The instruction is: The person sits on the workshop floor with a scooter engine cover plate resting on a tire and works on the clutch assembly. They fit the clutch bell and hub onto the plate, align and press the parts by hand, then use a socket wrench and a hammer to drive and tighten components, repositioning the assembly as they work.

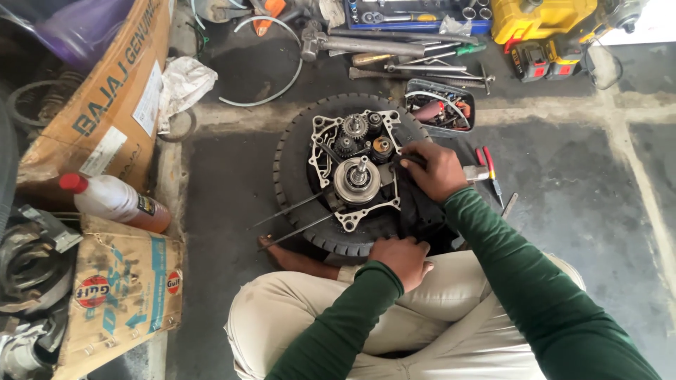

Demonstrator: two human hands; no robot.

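Far left: tan cardboard box [105, 98] leaning over, a plastic bottle w/ red cap [116, 199] lying below it, then a smaller printed carton [123, 295] and dark metal parts [28, 260] at the edge. White crumpled rag [182, 83] nearby on the concrete floor [577, 204]. Centre: engine case [355, 169] lies flat on a black tyre [296, 176], cover already off, so gears [355, 130] and a round clutch-type hub w/ shaft [358, 180] are exposed; two long thin rods [292, 219] stick out lower left. Person sits cross-legged, bare foot [282, 255] against the tyre. Left hand [401, 259] rests loosely curled on the tyre's near edge, holding nothing I can see, seems to steady it. Right hand [436, 169] is closed around a dark tool handle [408, 160] pointed at the case's right rim; tool tip hidden, can't tell what it bites. Progress, as a judgement: case is opened and internals bare, but gears and hub are all in place, so most strip-down or refit is left. Right of that: red-handled screwdriver [491, 169] on floor, small tray of bits [440, 107], row of wrenches and bars [401, 49] above, yellow power tool [542, 28] top right.
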